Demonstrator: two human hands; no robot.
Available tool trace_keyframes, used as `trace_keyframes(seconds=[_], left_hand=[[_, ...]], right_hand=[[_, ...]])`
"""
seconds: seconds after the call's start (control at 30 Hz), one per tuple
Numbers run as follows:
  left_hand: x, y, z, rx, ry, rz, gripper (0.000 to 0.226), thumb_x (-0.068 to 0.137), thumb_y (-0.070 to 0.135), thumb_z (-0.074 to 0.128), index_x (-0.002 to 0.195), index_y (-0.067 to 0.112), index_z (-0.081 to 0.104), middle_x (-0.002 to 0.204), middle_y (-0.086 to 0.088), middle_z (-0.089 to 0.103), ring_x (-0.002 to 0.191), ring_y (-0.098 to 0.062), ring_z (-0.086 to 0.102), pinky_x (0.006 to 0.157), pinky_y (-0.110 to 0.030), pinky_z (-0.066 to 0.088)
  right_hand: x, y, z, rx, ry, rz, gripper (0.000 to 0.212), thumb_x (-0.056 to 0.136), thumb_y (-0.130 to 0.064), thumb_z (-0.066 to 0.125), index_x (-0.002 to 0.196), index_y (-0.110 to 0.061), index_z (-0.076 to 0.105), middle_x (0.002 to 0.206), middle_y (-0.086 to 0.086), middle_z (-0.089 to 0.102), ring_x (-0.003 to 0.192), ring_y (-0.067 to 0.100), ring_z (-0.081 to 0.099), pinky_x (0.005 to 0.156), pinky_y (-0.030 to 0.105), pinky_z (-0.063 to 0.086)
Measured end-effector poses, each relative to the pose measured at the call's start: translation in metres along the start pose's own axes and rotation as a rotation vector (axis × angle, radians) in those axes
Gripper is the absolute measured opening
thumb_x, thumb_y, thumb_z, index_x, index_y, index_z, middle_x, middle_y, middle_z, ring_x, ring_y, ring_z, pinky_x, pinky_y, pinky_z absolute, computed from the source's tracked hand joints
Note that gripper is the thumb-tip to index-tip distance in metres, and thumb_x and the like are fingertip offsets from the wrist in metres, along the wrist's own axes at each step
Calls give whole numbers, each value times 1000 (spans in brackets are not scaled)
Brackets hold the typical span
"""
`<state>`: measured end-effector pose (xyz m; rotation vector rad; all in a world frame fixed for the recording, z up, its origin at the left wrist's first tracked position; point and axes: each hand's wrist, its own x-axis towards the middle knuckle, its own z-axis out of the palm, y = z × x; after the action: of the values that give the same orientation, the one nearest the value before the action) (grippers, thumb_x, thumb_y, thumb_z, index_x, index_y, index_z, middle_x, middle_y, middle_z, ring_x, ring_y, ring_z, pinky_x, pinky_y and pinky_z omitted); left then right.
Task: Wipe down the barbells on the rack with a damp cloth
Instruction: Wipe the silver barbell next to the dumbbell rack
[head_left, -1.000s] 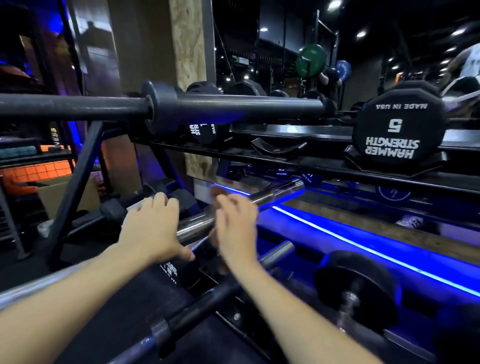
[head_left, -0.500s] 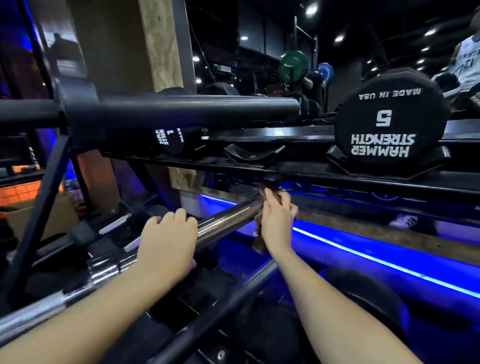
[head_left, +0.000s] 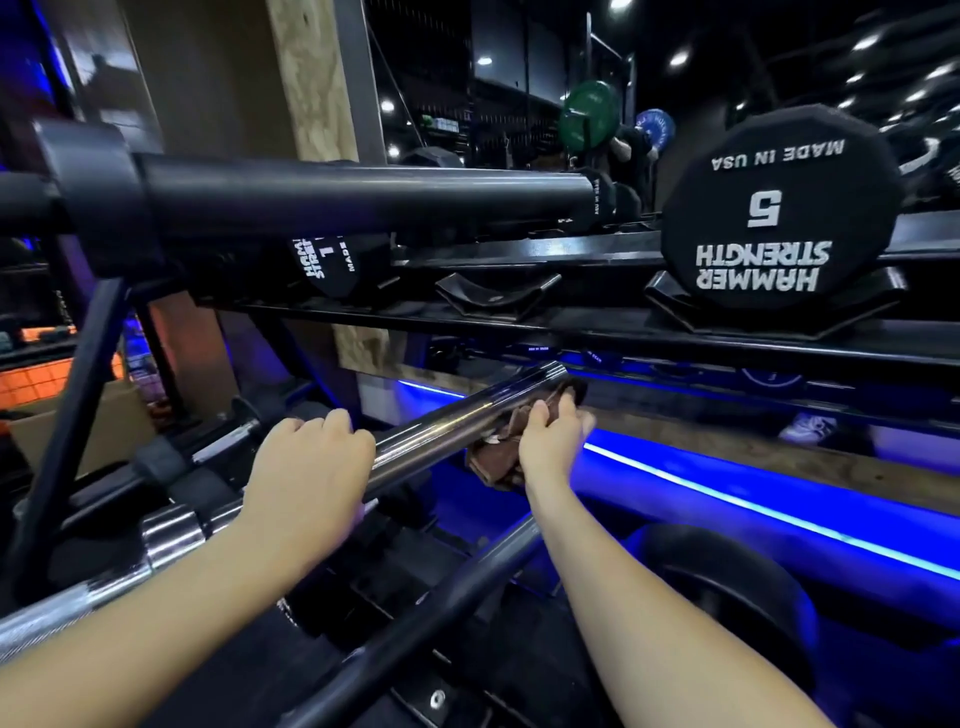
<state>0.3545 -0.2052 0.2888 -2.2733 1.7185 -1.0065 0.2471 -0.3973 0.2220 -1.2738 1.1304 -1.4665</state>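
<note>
The left hand (head_left: 306, 467) is gripping the chrome bar (head_left: 441, 428); the right hand (head_left: 553, 441) is pinching a brown cloth (head_left: 498, 457) against the bar near its end.

Glossy chrome barbell (head_left: 441, 431), brown cloth (head_left: 498, 452)

Chrome steel barbell sleeve (head_left: 457, 421) runs near-left to far-right; black barbell sleeve (head_left: 358, 195) above it; black ten-sided rubber dumbbell (head_left: 779, 208) far right on black metal rack shelf (head_left: 597, 327).
</note>
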Motion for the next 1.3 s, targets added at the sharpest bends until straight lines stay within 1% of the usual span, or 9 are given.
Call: trace_keyframes(seconds=[0.17,0.3,0.4,0.6,0.7,0.87,1.03,1.17,1.3], left_hand=[[-12,1,-12,15,-46,6,46,78,49,66,114,23,53,112,0,53,102,-19,59,86,-30,39],[-35,-10,-25,-84,-34,-83,60,78,52,63,128,26,44,122,1,49,110,-19,54,99,-31,33],[-62,-25,-21,-113,40,-189,70,62,50,77,119,16,55,112,-8,55,100,-28,57,94,-39,40],[-110,-52,-14,-150,-25,-358,94,55,56,81,131,17,41,123,-5,46,115,-26,49,96,-35,37],[-121,-56,-13,-194,-56,-364,92,60,54,80,132,17,36,124,-3,44,116,-23,49,95,-32,37],[-119,-57,-10,-331,-38,-372,87,61,48,82,130,13,41,124,-4,45,114,-22,49,92,-31,40],[-112,-68,-12,-401,-27,-389,79,57,47,79,125,18,50,116,-2,55,103,-22,59,80,-31,45],[-104,-83,-10,-574,-120,-422,49,47,48,80,82,23,56,79,6,56,80,-19,60,61,-27,40],[-95,-97,-12,-736,-267,-466,63,40,51,86,89,16,66,86,0,69,85,-18,64,72,-30,51]], right_hand=[[-44,-5,2,-21,-121,-69,51,97,-11,47,146,-7,33,134,14,29,104,25,50,96,17,31],[-77,-16,5,-56,-220,-178,48,94,-6,51,141,-7,42,118,1,27,91,18,46,93,15,33],[-111,-24,9,-67,-285,-257,48,92,-5,52,139,-10,46,114,-3,27,99,25,50,98,30,41],[-174,-42,14,-214,-403,-396,47,91,-6,51,137,-16,50,127,5,34,106,30,43,99,24,31],[-199,-50,17,-267,-484,-469,47,90,-7,51,136,-20,52,131,4,35,108,30,40,103,31,33],[-213,-64,17,-266,-608,-562,47,90,-7,53,135,-22,53,128,0,43,112,27,45,98,20,30],[-219,-74,26,-291,-509,-684,39,94,-18,52,132,-26,55,128,-6,50,114,22,40,92,29,40],[-226,-70,40,-474,-371,-879,32,94,-30,45,121,-30,63,121,-12,57,108,25,45,66,37,54],[-210,-61,50,-491,-247,-1093,29,85,-26,47,102,-21,70,101,-6,66,84,30,53,54,33,52]])
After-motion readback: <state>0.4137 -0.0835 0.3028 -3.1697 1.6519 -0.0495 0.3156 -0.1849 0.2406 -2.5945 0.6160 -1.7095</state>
